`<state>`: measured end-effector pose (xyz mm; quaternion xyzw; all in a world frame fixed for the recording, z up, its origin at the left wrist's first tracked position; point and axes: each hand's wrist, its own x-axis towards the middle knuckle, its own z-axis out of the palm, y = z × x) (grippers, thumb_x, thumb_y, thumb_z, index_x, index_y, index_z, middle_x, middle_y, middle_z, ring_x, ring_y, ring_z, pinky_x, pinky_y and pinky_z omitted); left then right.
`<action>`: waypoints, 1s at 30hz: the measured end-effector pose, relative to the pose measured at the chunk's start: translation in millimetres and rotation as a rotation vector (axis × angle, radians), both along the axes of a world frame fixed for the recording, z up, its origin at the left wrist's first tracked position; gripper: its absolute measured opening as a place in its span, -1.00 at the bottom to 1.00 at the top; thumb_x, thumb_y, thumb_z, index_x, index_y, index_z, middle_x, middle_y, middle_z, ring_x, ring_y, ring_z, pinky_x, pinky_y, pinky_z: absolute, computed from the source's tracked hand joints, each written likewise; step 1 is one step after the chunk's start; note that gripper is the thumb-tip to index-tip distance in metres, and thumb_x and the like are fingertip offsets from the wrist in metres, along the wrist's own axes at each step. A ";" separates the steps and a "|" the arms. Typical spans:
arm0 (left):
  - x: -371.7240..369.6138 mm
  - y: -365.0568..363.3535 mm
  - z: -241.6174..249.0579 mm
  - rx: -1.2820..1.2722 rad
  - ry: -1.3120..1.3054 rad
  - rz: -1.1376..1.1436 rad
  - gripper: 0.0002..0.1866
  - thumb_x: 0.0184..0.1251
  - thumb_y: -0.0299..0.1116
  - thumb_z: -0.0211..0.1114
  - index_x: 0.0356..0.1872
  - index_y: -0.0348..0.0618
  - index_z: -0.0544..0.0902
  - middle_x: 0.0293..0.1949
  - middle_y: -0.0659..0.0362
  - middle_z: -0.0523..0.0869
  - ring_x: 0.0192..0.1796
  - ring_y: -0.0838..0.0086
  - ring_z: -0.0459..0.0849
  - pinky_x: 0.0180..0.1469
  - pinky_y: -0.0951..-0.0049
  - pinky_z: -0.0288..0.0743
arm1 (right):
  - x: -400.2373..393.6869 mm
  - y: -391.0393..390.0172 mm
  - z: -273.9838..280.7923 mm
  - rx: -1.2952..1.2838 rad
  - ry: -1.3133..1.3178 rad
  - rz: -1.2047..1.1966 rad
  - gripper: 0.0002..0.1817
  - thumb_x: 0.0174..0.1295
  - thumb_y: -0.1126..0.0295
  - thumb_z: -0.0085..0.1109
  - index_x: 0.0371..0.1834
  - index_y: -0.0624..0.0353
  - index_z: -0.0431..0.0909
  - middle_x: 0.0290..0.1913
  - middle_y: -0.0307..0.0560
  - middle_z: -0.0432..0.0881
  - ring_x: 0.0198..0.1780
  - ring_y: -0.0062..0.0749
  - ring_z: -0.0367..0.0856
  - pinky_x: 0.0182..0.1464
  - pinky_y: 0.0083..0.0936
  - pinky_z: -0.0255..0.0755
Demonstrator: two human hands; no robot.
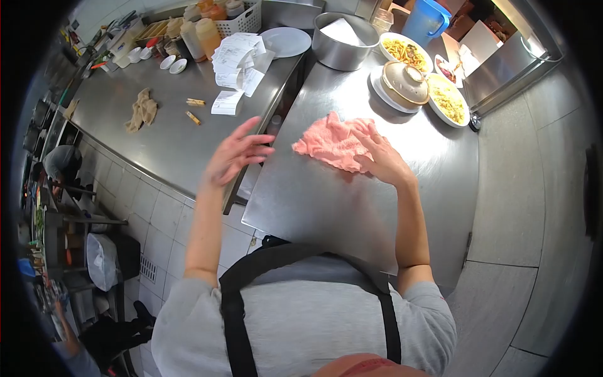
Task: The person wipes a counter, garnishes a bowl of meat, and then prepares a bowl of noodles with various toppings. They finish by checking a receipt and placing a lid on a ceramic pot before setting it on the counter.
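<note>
A crumpled pink cloth [333, 141] lies on the steel counter [314, 195] in front of me. My right hand [384, 157] rests on the cloth's right side, fingers stretched out and spread over it. Raised near the gap between the two counters, my left hand [240, 151] is open, its fingers apart and nothing in them. Beyond the cloth stands a lidded clay pot [405, 83] on a white plate. Behind it are an oval dish of noodles [405, 53] and a dish of pale yellow food [447, 100].
At the back are a steel pot [345, 47], a blue jug [426, 22] and a white plate [286, 42]. The left counter holds paper receipts [237, 60], sauce bottles [207, 38], a beige rag [142, 110] and clothespins [193, 117]. Other people are at the far left.
</note>
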<state>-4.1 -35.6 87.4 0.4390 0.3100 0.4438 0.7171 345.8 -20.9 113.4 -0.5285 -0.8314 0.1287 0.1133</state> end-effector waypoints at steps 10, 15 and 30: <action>-96.5 -99.4 10.6 -0.046 0.167 0.431 -0.44 0.35 -0.31 0.09 0.35 -0.10 0.17 0.06 0.03 0.55 -0.01 0.36 0.60 -0.02 0.45 0.49 | -83.1 23.9 -59.4 0.153 -0.142 -0.175 -0.46 0.20 -0.01 -0.07 0.22 -0.08 0.33 0.28 0.24 0.21 0.33 0.14 0.09 0.24 0.07 0.01; -133.2 -55.1 -9.9 0.080 0.689 0.452 -0.35 0.25 -0.16 0.21 0.34 -0.02 0.22 0.19 0.00 0.43 0.23 0.24 0.40 0.18 0.34 0.32 | -113.2 66.1 -76.7 0.175 -0.199 -0.070 -0.37 0.14 -0.15 -0.07 0.33 -0.37 0.21 0.42 0.23 -0.06 0.42 0.22 -0.16 0.32 0.20 -0.38; -189.0 103.8 -97.3 1.114 1.473 -0.075 -0.33 0.15 0.08 0.17 0.28 0.05 0.30 0.39 -0.03 0.07 0.44 -0.02 -0.09 0.32 -0.19 -0.11 | -130.2 154.6 -102.4 0.519 -0.182 -0.442 -0.23 0.14 -0.12 -0.01 0.42 -0.18 0.03 0.45 0.16 -0.11 0.44 0.15 -0.16 0.32 0.16 -0.23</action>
